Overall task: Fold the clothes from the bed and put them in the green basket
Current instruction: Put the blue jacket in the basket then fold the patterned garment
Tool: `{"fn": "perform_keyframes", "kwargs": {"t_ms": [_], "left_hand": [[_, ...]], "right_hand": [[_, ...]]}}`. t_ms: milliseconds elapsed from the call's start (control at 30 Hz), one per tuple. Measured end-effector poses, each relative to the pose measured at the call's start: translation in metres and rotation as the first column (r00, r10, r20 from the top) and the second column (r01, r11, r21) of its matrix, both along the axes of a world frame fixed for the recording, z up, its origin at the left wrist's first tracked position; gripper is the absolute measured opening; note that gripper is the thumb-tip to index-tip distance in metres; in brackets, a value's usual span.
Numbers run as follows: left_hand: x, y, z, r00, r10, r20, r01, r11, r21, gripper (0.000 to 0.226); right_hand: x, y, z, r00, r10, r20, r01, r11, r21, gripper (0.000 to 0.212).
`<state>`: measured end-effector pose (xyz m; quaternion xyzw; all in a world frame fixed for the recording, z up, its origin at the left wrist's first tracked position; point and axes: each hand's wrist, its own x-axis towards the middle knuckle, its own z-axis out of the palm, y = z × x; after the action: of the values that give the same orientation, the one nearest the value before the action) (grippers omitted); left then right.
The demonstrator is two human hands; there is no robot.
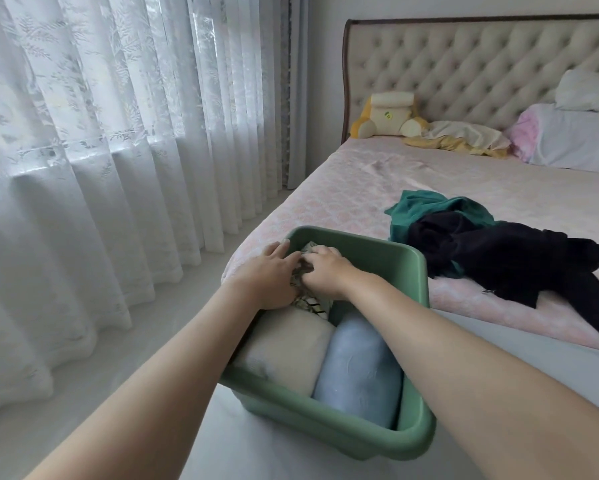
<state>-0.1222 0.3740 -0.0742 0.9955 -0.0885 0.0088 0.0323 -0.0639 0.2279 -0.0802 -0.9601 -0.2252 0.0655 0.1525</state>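
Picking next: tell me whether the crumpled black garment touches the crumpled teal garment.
Touching. The head view shows the black garment overlapping the teal garment.

The single wide-angle view sits on the person's head, looking forward and down along both forearms. It is close: the left hand [267, 275] and right hand [326, 271] meet mid-frame on a patterned garment [308, 301] in the green basket [326, 426], at the near left corner of the bed [377, 178]. The headboard [464, 64] lies far at upper right, and the curtain [100, 133] fills the left side.
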Motion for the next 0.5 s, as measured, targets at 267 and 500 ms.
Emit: {"fn": "perform_keyframes", "kwargs": {"t_ms": [267, 500], "left_hand": [[0.002, 0.001, 0.001, 0.997, 0.046, 0.060, -0.035, 0.984, -0.176, 0.069], [-0.002, 0.000, 0.000, 0.995, 0.035, 0.097, -0.018, 0.986, -0.165, 0.057]], "right_hand": [[0.008, 0.008, -0.028, 0.993, 0.046, -0.111, -0.071, 0.970, -0.231, 0.079], [0.011, 0.029, -0.041, 0.992, -0.076, -0.096, 0.039, 0.940, -0.340, 0.095]]}}
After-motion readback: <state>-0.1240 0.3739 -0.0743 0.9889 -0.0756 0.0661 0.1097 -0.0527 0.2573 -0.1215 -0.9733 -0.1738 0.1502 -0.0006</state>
